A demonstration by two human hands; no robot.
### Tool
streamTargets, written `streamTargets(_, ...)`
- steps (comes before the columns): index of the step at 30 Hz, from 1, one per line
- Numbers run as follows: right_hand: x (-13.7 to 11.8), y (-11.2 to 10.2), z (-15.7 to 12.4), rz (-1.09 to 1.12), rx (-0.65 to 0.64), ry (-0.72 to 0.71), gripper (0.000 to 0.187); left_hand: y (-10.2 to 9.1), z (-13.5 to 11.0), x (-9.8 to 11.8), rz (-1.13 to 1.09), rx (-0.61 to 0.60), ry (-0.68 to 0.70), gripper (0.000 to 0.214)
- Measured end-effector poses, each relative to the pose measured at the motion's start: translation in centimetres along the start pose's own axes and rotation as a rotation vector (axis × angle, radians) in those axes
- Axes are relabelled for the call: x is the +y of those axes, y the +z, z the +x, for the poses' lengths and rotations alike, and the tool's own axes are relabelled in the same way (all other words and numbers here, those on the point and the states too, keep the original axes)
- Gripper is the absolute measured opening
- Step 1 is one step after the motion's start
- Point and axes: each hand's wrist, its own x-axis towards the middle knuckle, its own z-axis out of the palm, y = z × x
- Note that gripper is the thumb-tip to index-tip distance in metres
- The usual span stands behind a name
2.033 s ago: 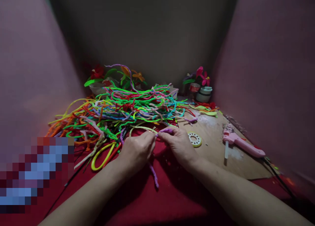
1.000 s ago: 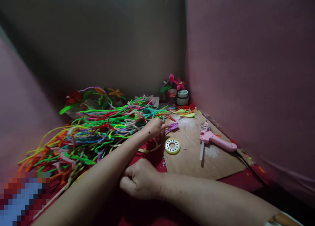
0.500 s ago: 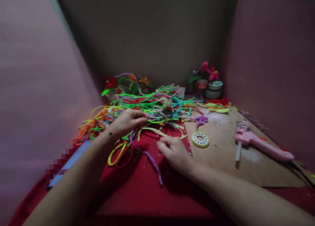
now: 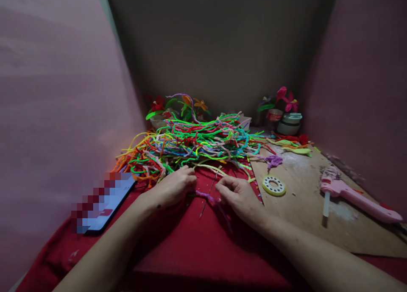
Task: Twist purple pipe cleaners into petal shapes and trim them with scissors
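My left hand (image 4: 178, 185) is closed, its fingers curled over one end of a purple pipe cleaner (image 4: 208, 197). The stem runs from those fingers to the right and droops, blurred, below my right hand (image 4: 235, 193). Thumb and forefinger of my right hand are pinched together just above the stem; whatever they hold is hidden. Between the hands a thin metal rod (image 4: 203, 207) lies slanted on the red cloth (image 4: 190, 249). Behind them a pale yellow pipe cleaner (image 4: 235, 165) curves in front of a large heap of coloured pipe cleaners (image 4: 203, 141).
A phone (image 4: 110, 203) lies at left. On a brown board (image 4: 305, 220) at right are a pink glue gun (image 4: 359, 194), a yellow-rimmed ring with holes (image 4: 274, 185) and a twisted purple piece (image 4: 273, 161). Pipe-cleaner flowers (image 4: 290, 101) and a lidded jar (image 4: 289, 123) stand behind.
My left hand has come down from the heap toward my right hand, drawing closer to it. The purple pipe cleaner moved with it. The whole view has shifted slightly.
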Motion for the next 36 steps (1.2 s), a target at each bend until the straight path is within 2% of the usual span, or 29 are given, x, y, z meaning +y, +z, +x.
streamTargets(3, 0.0, -0.4, 0.4, 0.244, 0.025, 0.16, 0.021, -1.3, -0.5, 0.7, -0.09, 0.137, -0.001, 0.018)
streamTargets(5, -0.1, -0.3, 0.4, 0.403, -0.006, 0.202, 0.022, -2.1, -0.6, 1.5, -0.168, 0.257, -0.027, 0.014)
streamTargets(7, -0.4, -0.2, 0.4, 0.499, -0.04, 0.153, 0.037, -2.4, -0.3, 2.6, -0.167, 0.356, -0.04, 0.013)
streamTargets(9, -0.6, -0.1, 0.2, 0.523, -0.043, 0.07, 0.043, -2.2, 0.4, 3.6, -0.086, 0.398, -0.01, 0.016)
streamTargets(14, -0.5, -0.8, 0.7, 0.513, 0.111, -0.012, 0.029, -1.0, 2.0, 5.3, 0.08, 0.313, -0.004, 0.021)
streamTargets(17, -0.2, -1.4, 1.5, 0.651, 0.192, 0.001, 0.022, -0.3, 2.0, 5.5, 0.116, 0.266, -0.057, 0.022)
streamTargets(21, -0.4, -2.2, 2.3, 0.945, 0.166, 0.034, 0.014, 0.8, 1.6, 5.2, 0.265, 0.211, -0.125, 0.019)
streamTargets(24, -0.7, -2.9, 2.5, 1.045, 0.178, 0.069, 0.012, 1.3, 1.4, 5.1, 0.388, 0.174, -0.1, 0.016)
streamTargets(30, -0.8, -3.6, 2.8, 0.978, 0.229, 0.084, 0.011, 1.2, 1.2, 5.2, 0.435, 0.157, -0.003, 0.02)
streamTargets(36, -1.0, -3.8, 2.8, 0.949, 0.234, 0.127, 0.014, 1.1, 1.0, 4.7, 0.445, 0.17, -0.008, 0.023)
